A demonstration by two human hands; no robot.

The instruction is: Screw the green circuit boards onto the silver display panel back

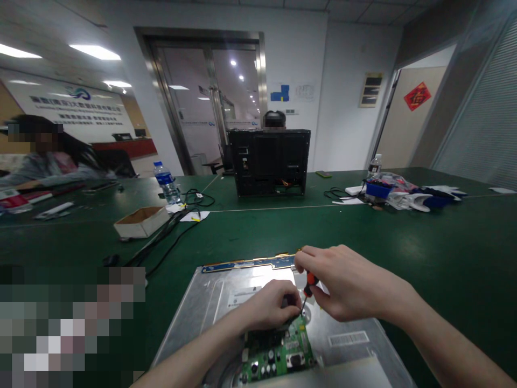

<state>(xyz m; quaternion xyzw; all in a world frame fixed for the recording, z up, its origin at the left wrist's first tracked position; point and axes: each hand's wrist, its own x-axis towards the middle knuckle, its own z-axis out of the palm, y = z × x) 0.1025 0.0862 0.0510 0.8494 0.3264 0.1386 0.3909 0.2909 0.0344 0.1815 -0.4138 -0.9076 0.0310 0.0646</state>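
My right hand (341,283) is closed around the red-and-black handle of a screwdriver (309,284). The thin shaft slants down to the upper edge of a green circuit board (293,353). Beside the tip, my left hand (277,303) has its fingers curled together over the board's top corner; whether it pinches anything is hidden. The board lies on the silver metal back of a flat panel (194,312), which rests on the green table. Along the panel's far edge runs a narrow blue circuit strip (248,264), its right end partly behind my right hand.
Farther back stands a black monitor casing (270,161), a person behind it. Left are an open cardboard box (141,222), black cables (161,231) and a water bottle (165,180). Right, plastic bags and a blue tray (378,188) lie piled. Another person sits far left.
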